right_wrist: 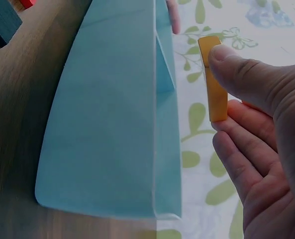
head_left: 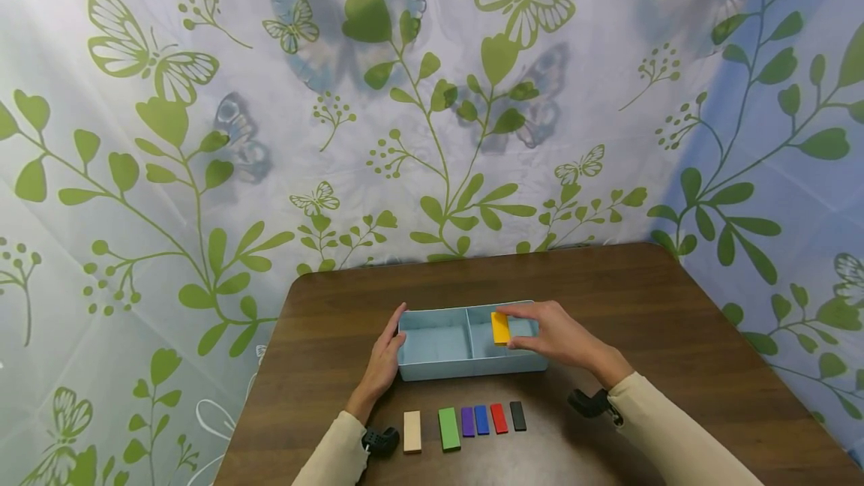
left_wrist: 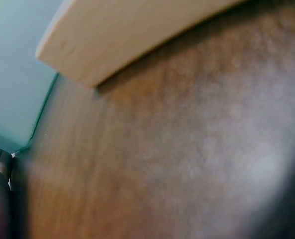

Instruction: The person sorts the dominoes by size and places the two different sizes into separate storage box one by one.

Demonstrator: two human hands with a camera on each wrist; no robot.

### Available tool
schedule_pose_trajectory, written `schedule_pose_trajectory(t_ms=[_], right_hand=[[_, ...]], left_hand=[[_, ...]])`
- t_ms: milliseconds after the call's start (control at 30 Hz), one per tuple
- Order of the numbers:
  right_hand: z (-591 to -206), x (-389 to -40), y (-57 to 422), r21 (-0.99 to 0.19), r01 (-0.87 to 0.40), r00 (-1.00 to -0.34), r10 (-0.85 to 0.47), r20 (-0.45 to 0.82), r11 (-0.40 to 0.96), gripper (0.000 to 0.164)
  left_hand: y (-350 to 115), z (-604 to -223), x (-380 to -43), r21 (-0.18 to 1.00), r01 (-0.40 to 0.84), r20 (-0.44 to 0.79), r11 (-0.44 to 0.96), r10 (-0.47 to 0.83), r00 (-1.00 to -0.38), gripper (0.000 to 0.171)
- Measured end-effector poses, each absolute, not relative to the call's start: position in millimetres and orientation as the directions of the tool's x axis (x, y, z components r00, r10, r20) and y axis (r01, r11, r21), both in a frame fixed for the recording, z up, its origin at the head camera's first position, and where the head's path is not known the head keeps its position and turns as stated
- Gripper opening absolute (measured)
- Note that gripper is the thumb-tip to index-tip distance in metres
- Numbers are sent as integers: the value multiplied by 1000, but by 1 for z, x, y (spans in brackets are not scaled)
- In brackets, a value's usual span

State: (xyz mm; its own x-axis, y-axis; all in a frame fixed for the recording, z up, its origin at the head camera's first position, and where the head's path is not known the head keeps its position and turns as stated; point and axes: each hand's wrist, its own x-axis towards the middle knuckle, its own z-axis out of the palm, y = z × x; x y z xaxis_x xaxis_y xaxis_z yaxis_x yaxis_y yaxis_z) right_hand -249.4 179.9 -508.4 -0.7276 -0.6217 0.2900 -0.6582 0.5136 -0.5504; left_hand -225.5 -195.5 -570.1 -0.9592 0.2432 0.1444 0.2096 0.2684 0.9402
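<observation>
My right hand (head_left: 559, 333) pinches a yellow block (head_left: 500, 328) between thumb and fingers over the right compartment of a light blue box (head_left: 472, 369). The right wrist view shows the yellow block (right_wrist: 217, 84) upright, with the thumb against its upper part and fingertips at its lower end. At the box's left end, my left hand (head_left: 379, 367) rests along the outer side with its index finger extended and thumb at the rim. One divider (head_left: 470, 332) splits the box in two.
In front of the box lie a natural wood block (head_left: 412, 432), a green block (head_left: 449, 429), a purple block (head_left: 468, 421), a blue block (head_left: 481, 419), a red block (head_left: 499, 418) and a black block (head_left: 517, 415). A patterned curtain (head_left: 432, 133) hangs behind the wooden table (head_left: 607, 276).
</observation>
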Motion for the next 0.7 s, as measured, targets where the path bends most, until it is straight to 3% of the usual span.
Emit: schedule_pose_trajectory(t_ms=[367,700], right_hand=[[-521,-261,163,-628,-581,-762,-618,195,518,63],[-532,-269,151,-605,-571,-762,-633,138,555,63]], left_hand=[[-196,-571,-225,945,212,151,250,244,-958,53],[-195,-570,-226,946,209,149,249,242,-959,54]])
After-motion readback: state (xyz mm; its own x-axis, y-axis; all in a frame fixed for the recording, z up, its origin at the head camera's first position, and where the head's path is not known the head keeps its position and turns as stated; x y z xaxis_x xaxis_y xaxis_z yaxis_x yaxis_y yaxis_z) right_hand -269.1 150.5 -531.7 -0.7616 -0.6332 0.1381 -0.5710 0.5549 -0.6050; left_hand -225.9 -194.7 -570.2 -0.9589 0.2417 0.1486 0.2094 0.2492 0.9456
